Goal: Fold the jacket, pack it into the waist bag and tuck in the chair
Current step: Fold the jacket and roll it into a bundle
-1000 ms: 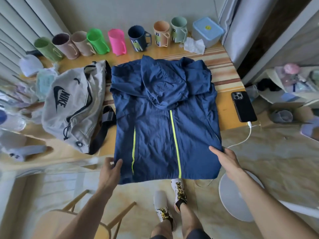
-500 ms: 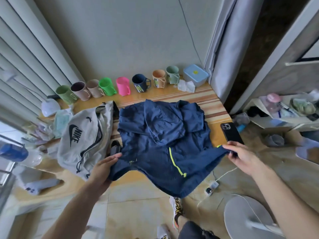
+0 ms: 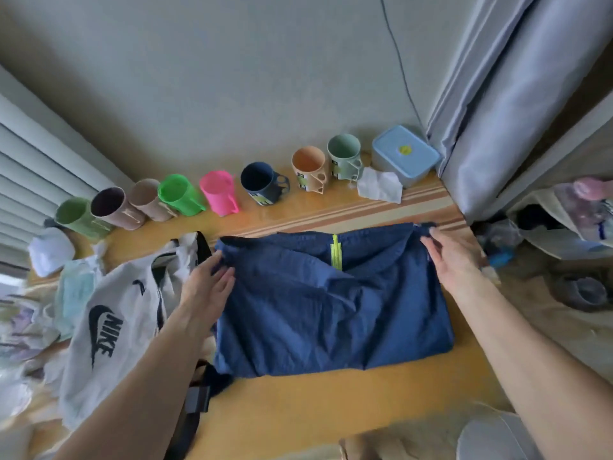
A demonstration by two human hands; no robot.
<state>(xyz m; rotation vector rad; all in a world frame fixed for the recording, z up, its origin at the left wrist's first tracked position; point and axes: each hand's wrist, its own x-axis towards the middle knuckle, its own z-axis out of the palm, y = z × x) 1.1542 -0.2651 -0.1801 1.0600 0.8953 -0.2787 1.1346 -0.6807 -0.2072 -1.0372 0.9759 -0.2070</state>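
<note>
The navy jacket (image 3: 331, 307) with a neon-yellow zip lies folded in half on the yellow table (image 3: 298, 406), its bottom hem now at the far edge. My left hand (image 3: 207, 287) pinches the hem's far left corner. My right hand (image 3: 452, 257) pinches the far right corner. The grey Nike waist bag (image 3: 109, 327) lies to the left of the jacket, its dark strap running under my left forearm toward the table's front. The chair is out of view.
Several coloured mugs (image 3: 219, 192) line the back of the table by the wall, with a blue lidded box (image 3: 404, 154) and a crumpled tissue (image 3: 379, 189) at the right end. Clutter fills the table's left side. A curtain (image 3: 497, 111) hangs at the right.
Both hands lifted the jacket's bottom hem from the near edge and carried it away from me over the upper half, folding the jacket in two. The phone on the right is now out of sight.
</note>
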